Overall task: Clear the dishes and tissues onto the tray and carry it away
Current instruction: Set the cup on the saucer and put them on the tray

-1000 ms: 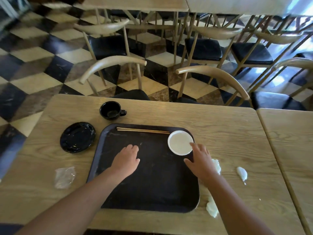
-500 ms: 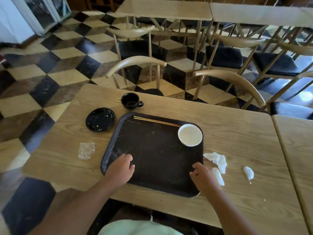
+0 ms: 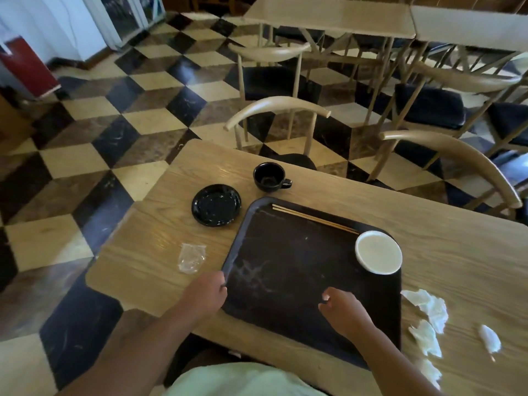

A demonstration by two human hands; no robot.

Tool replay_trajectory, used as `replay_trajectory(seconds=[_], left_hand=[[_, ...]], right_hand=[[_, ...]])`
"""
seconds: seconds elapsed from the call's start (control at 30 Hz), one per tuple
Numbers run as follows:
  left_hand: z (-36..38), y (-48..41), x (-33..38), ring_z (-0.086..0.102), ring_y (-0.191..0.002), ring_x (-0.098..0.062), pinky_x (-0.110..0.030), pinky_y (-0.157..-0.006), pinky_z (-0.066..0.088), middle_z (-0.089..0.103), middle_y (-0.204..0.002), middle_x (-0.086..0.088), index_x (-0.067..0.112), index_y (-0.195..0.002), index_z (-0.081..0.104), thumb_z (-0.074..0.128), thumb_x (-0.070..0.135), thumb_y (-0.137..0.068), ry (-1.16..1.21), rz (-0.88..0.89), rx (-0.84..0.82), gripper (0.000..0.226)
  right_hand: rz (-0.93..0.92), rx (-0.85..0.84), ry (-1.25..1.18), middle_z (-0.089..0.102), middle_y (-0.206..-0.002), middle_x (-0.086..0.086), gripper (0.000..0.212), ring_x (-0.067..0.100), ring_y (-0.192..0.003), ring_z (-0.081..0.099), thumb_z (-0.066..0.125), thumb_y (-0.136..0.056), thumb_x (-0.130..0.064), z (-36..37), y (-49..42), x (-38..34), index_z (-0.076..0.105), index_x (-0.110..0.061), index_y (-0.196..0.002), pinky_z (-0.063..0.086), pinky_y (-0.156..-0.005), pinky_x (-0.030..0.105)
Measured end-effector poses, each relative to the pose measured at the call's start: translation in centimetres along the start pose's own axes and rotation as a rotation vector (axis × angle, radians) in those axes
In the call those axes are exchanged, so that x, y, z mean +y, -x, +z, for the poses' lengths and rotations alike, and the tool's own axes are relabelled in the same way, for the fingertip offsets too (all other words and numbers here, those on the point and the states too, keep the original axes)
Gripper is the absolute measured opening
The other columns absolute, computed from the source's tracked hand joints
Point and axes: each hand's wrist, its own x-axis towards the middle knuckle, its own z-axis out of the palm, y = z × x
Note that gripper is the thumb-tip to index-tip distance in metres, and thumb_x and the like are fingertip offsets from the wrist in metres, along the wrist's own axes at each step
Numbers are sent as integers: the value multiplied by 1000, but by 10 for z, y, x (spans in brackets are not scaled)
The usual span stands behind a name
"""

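Head view. Risk, judged: if the tray is tilted, the white dish in its far right corner and the chopsticks along its far rim could slide. The tray holds only those. The black cup and saucer sit off its far left corner and the tissues to its right, all on the worktop. The left hand has its fingers curled at the left rim; whether they grip cannot be told. The right hand is over the tray, loosely curled and empty.

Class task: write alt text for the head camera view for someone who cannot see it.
A person's hands are at a dark tray on a table: the left hand touches its left rim, the right hand hovers above it. Chopsticks and a white dish lie on the tray; a black cup, black saucer, plastic wrapper and tissues sit on the table.
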Motion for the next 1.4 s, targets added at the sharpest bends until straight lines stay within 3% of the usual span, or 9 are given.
replay_trajectory(seconds=[0.17,0.27,0.53,0.73,0.87,1.03,1.13,1.2,1.4], left_hand=[[-20,-21,-34,61,-79,-10,-30,-75,54,64,-84,5,22,-88,61,56,27,-94,117,-17,-12,9],[-38,-36,-54,56,-68,-4,-24,-62,45,60,-72,8,31,-74,55,60,23,-91,174,-13,9,19],[-95,-96,-100,62,-67,-9,-35,-65,51,67,-69,6,24,-71,62,57,16,-84,244,-70,70,16],[-113,-151,-117,66,-78,-10,-30,-70,54,70,-83,7,19,-89,68,58,17,-95,287,-41,71,12],[-111,-184,-121,67,-82,-7,-25,-71,55,72,-93,7,19,-102,66,56,19,-97,273,-52,38,12],[-108,-220,-115,66,-83,-14,-29,-72,51,70,-94,1,8,-118,64,57,20,-96,292,-120,30,26],[-105,-235,-109,69,-71,-17,-36,-65,54,68,-81,3,11,-108,62,57,23,-95,298,-166,-16,18],[-101,-242,-110,70,-69,-22,-44,-69,59,69,-77,-3,10,-100,62,58,22,-92,324,-188,-30,15],[-88,-248,-107,72,-63,-20,-45,-60,62,69,-74,-6,9,-96,63,58,13,-88,471,-284,-5,10]], right_hand=[[67,-10,-63,60,-94,-3,23,18,-82,61,55,-93,-33,7,-22,-43,65,-22,-112,53,-76,31],[91,-13,-97,61,-93,-4,19,16,-80,63,55,-93,-32,3,-39,-70,63,-24,-108,55,-75,32],[109,89,-192,57,-83,-13,12,2,-70,58,56,-99,-30,-27,-89,-126,62,-25,-108,40,-55,14],[148,145,-307,68,-101,2,21,13,-81,63,58,-97,-29,-57,-147,-148,65,-18,-114,55,-77,35],[145,209,-354,68,-95,0,17,19,-88,65,55,-98,-27,-77,-189,-162,62,-20,-112,54,-72,33],[184,274,-486,61,-108,4,38,16,-86,62,50,-99,-18,-99,-237,-171,47,-23,-137,50,-66,28],[243,195,-565,63,-110,9,38,26,-88,69,54,-95,-21,-102,-267,-166,49,-32,-131,61,-76,45],[237,126,-584,67,-107,14,29,33,-89,70,53,-95,-22,-101,-284,-162,57,-24,-123,60,-82,54],[226,61,-676,71,-97,19,22,29,-82,70,45,-103,-19,-109,-290,-169,62,-6,-107,54,-65,34]])
